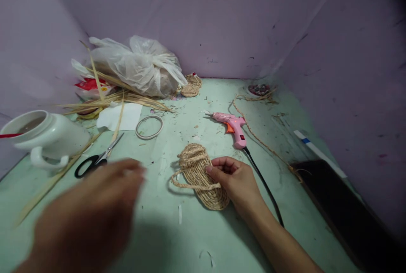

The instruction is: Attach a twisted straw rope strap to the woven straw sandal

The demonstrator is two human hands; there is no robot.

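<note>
A small woven straw slipper (193, 176) with braided straps lies on the pale green tabletop. My right hand (234, 180) pinches its right edge between thumb and fingers. One loop of braid sticks out on the slipper's left side. My left hand (91, 209) is raised at the lower left, smeared by motion, and its fingers cannot be made out clearly. Just beyond it lie scissors with black handles (85, 166). A pink glue gun (233, 126) with an orange trigger rests on its side behind my right hand.
At left, a white mug (60, 133) stands near straw strips (127, 95) and a tied plastic bag (142, 68). A ring-shaped roll (149, 127), another small slipper (191, 85) and a bowl (258, 90) sit farther back. A dark flat object (336, 209) lies right, by the glue gun's cord (263, 184).
</note>
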